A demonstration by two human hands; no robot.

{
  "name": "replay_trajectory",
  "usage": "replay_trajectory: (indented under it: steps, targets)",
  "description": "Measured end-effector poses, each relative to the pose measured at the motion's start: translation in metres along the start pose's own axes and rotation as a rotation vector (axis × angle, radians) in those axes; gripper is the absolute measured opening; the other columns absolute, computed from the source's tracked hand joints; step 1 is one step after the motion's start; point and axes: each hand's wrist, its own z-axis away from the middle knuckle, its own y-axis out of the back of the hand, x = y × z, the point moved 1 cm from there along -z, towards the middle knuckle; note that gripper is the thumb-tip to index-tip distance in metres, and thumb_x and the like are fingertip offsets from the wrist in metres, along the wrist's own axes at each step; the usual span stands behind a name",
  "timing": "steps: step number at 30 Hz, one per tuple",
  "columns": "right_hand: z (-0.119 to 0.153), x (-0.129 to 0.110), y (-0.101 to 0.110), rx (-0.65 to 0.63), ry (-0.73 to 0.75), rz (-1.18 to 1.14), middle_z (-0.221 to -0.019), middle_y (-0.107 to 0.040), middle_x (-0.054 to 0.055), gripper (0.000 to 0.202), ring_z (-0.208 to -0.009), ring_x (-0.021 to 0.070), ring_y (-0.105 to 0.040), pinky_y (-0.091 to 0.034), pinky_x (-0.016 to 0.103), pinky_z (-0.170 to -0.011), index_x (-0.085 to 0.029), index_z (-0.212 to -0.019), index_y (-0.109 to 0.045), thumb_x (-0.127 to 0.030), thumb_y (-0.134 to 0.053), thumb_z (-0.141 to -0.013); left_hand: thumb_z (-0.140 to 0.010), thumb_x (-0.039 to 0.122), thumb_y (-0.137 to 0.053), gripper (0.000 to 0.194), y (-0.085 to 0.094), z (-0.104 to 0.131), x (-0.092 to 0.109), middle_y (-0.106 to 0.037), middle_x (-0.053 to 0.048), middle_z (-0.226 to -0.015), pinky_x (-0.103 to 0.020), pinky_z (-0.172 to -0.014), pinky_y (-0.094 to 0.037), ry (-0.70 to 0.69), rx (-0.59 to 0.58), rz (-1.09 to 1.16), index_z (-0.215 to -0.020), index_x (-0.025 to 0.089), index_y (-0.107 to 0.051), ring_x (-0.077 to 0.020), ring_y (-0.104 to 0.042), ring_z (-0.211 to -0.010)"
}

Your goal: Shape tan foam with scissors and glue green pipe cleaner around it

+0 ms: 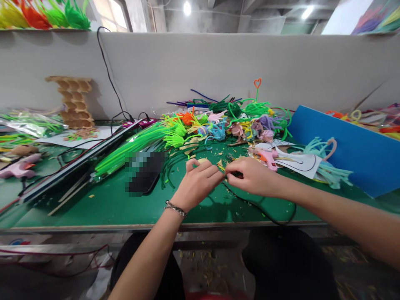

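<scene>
My left hand (pixel 200 181) and my right hand (pixel 250 174) meet over the front middle of the green table (pixel 193 212). Both are closed in a pinch, fingertips nearly touching. Whatever lies between them is hidden or too small to name. Just beyond my right hand rests a pink hot glue gun (pixel 270 157) beside white paper (pixel 300 162). Dark green pipe cleaners (pixel 168 166) curve on the table left of my left hand. Past both hands spreads a heap of bundled pipe cleaners (pixel 215 129) in many colours.
A black phone (pixel 151 173), partly pixelated, and a bag of green pipe cleaners (pixel 134 143) lie to the left. A blue board (pixel 337 150) leans at the right. A black cable (pixel 250 202) runs near the front edge. Another pink glue gun (pixel 20 166) sits far left.
</scene>
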Motion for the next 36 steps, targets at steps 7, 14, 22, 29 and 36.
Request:
replay_trajectory:
  steps: [7, 14, 22, 29, 36]
  targets:
    - [-0.001, 0.001, 0.001, -0.015, 0.055, 0.094, -0.051, -0.04, -0.002, 0.017, -0.053, 0.0097, -0.034, -0.023, 0.025, -0.054, -0.018, -0.053, -0.037, -0.021, -0.039, -0.07, -0.087, 0.018, -0.047, 0.019, 0.003, -0.001, 0.003, -0.056, 0.004, -0.064, -0.032, -0.065, -0.021, -0.013, -0.032, -0.013, -0.069, 0.018, -0.054, -0.013, -0.05, -0.072]
    - [-0.004, -0.001, 0.003, -0.043, 0.003, 0.142, -0.05, -0.036, -0.002, 0.017, -0.051, 0.0095, -0.032, -0.021, 0.026, -0.053, -0.018, -0.052, -0.034, -0.021, -0.039, -0.067, -0.087, 0.012, -0.044, 0.022, 0.002, 0.0, 0.004, -0.054, 0.004, -0.06, -0.031, -0.063, -0.021, -0.036, 0.051, -0.06, -0.067, 0.018, -0.051, -0.0126, -0.046, -0.066]
    - [-0.005, 0.003, 0.005, -0.08, -0.038, -0.112, -0.047, -0.028, -0.006, 0.018, -0.048, 0.0074, -0.027, -0.019, 0.024, -0.049, -0.018, -0.049, -0.034, -0.02, -0.039, -0.066, -0.086, 0.005, -0.039, 0.024, 0.003, 0.001, 0.006, -0.056, 0.004, -0.06, -0.03, -0.062, -0.022, -0.063, 0.094, -0.096, -0.073, 0.018, -0.054, -0.012, -0.046, -0.063]
    - [-0.004, 0.003, 0.001, -0.084, -0.094, -0.355, -0.048, -0.029, -0.007, 0.017, -0.047, 0.0066, -0.027, -0.021, 0.022, -0.046, -0.019, -0.051, -0.035, -0.021, -0.038, -0.067, -0.086, 0.01, -0.044, 0.018, 0.003, 0.001, 0.003, -0.058, 0.005, -0.063, -0.031, -0.064, -0.021, -0.015, 0.108, -0.054, -0.074, 0.019, -0.055, -0.0113, -0.049, -0.066]
    - [-0.001, -0.006, 0.003, 0.07, -0.036, -0.044, -0.048, -0.036, -0.005, 0.018, -0.048, 0.0072, -0.031, -0.021, 0.024, -0.049, -0.018, -0.051, -0.039, -0.022, -0.042, -0.069, -0.086, 0.017, -0.049, 0.013, 0.002, 0.002, -0.001, -0.059, 0.005, -0.066, -0.031, -0.067, -0.021, 0.043, 0.078, 0.012, -0.076, 0.019, -0.056, -0.0112, -0.051, -0.07]
